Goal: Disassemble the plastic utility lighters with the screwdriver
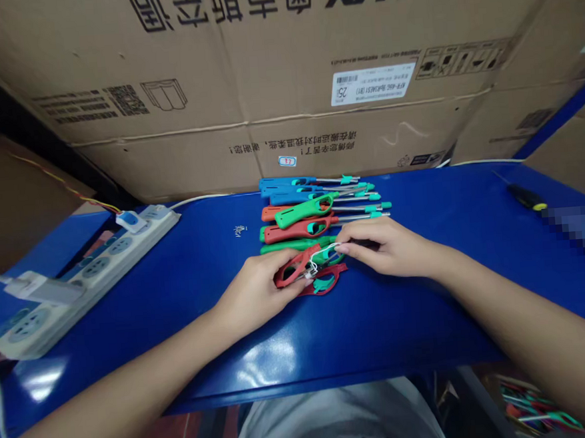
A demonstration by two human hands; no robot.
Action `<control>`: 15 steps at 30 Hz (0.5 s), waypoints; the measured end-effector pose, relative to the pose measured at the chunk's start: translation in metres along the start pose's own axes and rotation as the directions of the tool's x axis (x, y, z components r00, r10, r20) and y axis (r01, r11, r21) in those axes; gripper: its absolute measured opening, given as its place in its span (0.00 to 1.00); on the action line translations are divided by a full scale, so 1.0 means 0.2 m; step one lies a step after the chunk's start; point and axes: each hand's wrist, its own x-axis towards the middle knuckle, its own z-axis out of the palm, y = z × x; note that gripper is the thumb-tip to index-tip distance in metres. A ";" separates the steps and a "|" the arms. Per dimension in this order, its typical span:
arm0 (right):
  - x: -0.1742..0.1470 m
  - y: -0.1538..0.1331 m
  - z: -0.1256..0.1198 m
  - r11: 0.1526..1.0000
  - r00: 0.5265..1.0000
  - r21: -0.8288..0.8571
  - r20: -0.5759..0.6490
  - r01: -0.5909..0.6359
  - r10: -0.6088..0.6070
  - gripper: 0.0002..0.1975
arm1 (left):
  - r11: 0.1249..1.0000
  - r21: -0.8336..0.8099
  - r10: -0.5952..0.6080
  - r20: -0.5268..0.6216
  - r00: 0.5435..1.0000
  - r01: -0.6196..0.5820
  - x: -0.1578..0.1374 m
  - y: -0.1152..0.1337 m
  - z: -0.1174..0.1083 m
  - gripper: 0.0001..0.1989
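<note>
My left hand [260,288] is closed around a red lighter handle half [287,273], with metal parts and a thin white wire showing at its end. The fingertips of my right hand [382,246] pinch that white wire [330,246]. Below them lies another red handle piece [327,280] with a teal trigger. Just beyond, several long-necked lighters lie in a row, among them a green one [304,210], a red one [298,230] and a blue one [285,185]. Their metal necks point right.
A white power strip [101,276] with plugs runs along the left. Small screws [240,231] lie left of the lighters. A screwdriver [524,196] is at the right. A large cardboard box [177,147] stands behind the blue table [405,331]. An open box of lighter parts [531,406] sits below right.
</note>
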 end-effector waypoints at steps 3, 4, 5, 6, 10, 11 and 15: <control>-0.01 0.03 -0.03 0.999 1.000 -0.046 0.002 0.029 -0.029 0.12 | 1.000 -0.030 0.008 0.019 1.000 -0.008 0.01 0.00 -0.02 0.14; -0.01 0.04 -0.04 0.997 0.999 -0.064 0.016 0.032 -0.031 0.12 | 1.000 -0.030 0.006 0.023 1.000 -0.006 0.01 0.00 -0.04 0.14; -0.01 0.04 -0.06 0.997 0.999 -0.076 0.033 0.032 -0.030 0.12 | 1.000 -0.023 0.004 0.026 1.000 -0.003 0.02 0.00 -0.05 0.13; -0.01 0.05 -0.07 0.996 0.998 -0.082 0.052 0.032 -0.027 0.12 | 1.000 -0.011 0.004 0.030 1.000 -0.004 0.02 0.00 -0.06 0.12; 0.00 0.03 -0.11 0.997 0.997 -0.074 0.076 0.028 -0.022 0.12 | 0.999 0.027 0.037 0.062 0.997 -0.039 0.02 0.04 -0.11 0.09; 0.00 0.03 -0.11 0.997 0.997 -0.070 0.075 0.029 -0.024 0.13 | 0.999 0.030 0.039 0.068 0.997 -0.041 0.02 0.05 -0.11 0.09; -0.01 0.05 -0.18 0.995 0.999 -0.103 0.039 0.014 -0.010 0.13 | 0.998 0.063 0.016 0.073 0.997 -0.021 0.02 0.04 -0.16 0.09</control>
